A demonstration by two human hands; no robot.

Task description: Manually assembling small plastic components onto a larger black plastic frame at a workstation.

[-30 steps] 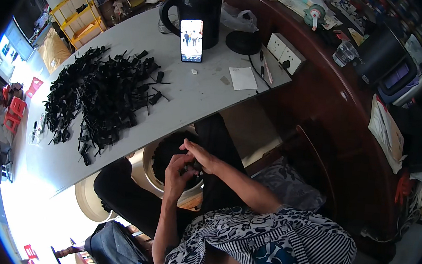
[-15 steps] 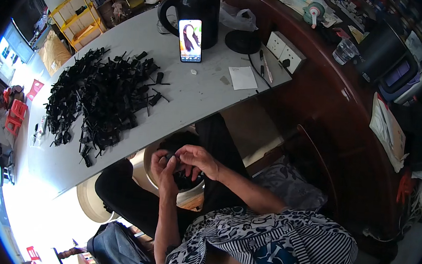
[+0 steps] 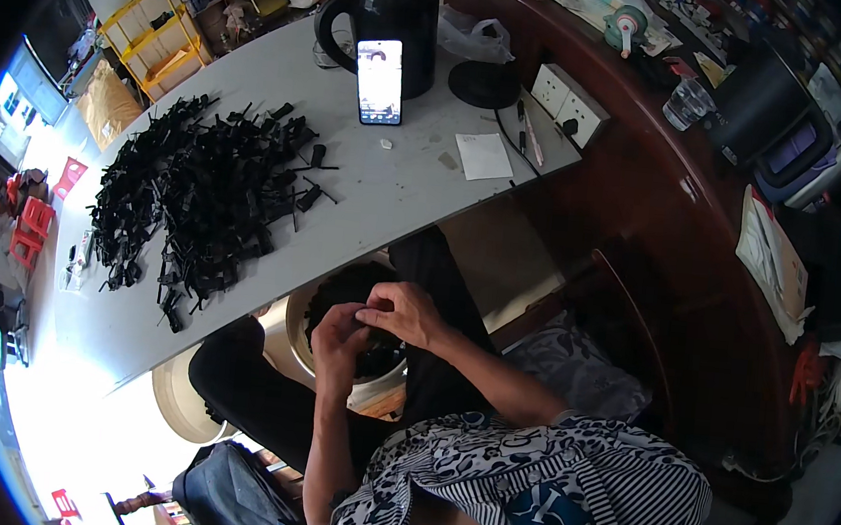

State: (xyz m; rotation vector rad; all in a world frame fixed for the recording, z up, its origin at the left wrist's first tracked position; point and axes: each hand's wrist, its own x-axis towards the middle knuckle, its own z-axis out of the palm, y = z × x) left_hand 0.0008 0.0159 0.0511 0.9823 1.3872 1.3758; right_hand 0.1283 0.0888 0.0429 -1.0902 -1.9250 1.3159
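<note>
My left hand and my right hand meet fingertip to fingertip above a light-coloured bucket between my knees. Both hands are closed in a pinch. Whatever lies between the fingers is too small and too covered to name. Dark pieces fill the part of the bucket that shows below my hands. On the grey table beyond, a big heap of small black plastic parts with thin stems spreads over the left side.
A lit phone leans on a black kettle on the table. To its right are a round black base, a white paper and a power strip. A curved dark-red counter borders the right.
My hands have drawn closer together, and the right fingers have curled in against the left fingertips. The picture on the phone screen has changed. The heap looks the same.
</note>
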